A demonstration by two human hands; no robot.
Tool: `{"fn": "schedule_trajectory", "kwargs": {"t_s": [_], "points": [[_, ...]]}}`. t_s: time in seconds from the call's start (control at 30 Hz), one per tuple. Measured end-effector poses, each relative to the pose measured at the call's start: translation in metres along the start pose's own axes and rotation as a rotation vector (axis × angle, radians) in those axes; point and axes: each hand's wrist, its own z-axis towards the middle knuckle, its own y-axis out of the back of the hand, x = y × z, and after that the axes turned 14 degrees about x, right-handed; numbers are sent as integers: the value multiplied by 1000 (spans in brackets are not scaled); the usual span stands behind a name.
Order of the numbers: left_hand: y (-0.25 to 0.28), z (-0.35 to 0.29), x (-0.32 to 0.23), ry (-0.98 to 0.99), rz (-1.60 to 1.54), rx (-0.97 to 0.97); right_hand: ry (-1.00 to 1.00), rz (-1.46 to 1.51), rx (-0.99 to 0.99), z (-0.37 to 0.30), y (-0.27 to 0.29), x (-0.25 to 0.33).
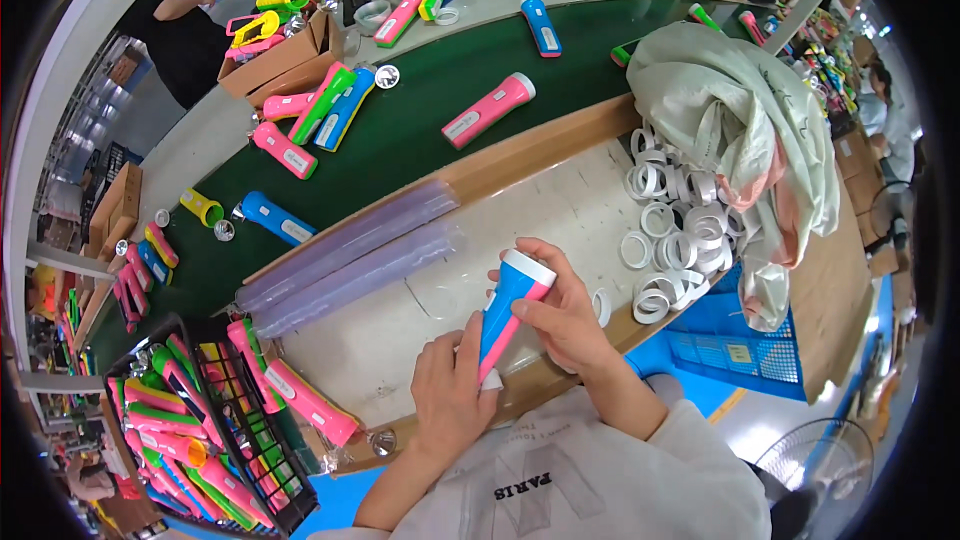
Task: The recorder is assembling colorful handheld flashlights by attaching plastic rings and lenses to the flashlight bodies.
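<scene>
Between both hands, above the tray, is a blue and pink flashlight (510, 302) with a white ring round its wide head. My left hand (447, 380) is closed round the narrow lower end. Near the head, my right hand (562, 312) grips it with the thumb on the body and the fingers behind. A loose white ring (601, 307) lies beside my right hand. More white rings (680, 230) are heaped at the tray's right end. Two pink flashlights (310, 402) lie at its left end, a silver reflector (382, 442) near one.
Rolls of clear plastic (350, 275) lie along the tray's far left. A black basket (200, 430) full of flashlight bodies stands at the left. Beyond runs a green conveyor belt (420, 90) carrying flashlights. A pale sack (730, 110) drapes over the right end. Another person (175, 30) stands far left.
</scene>
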Motion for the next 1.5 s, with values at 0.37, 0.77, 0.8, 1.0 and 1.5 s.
{"fn": "schedule_trajectory", "kwargs": {"t_s": [0.37, 0.77, 0.8, 1.0, 1.5], "points": [[20, 20, 33, 18, -127, -27, -8, -710, -176, -10, 17, 7], [52, 55, 80, -200, -47, 456, -217, -1916, -32, -78, 27, 19], [51, 38, 73, -198, -11, 584, -246, -1936, -4, -80, 25, 20], [21, -23, 79, -115, 110, 714, -279, -1836, 164, -81, 31, -1], [1, 36, 101, 4, 140, 282, -72, 203, 50, 6, 21, 3]]}}
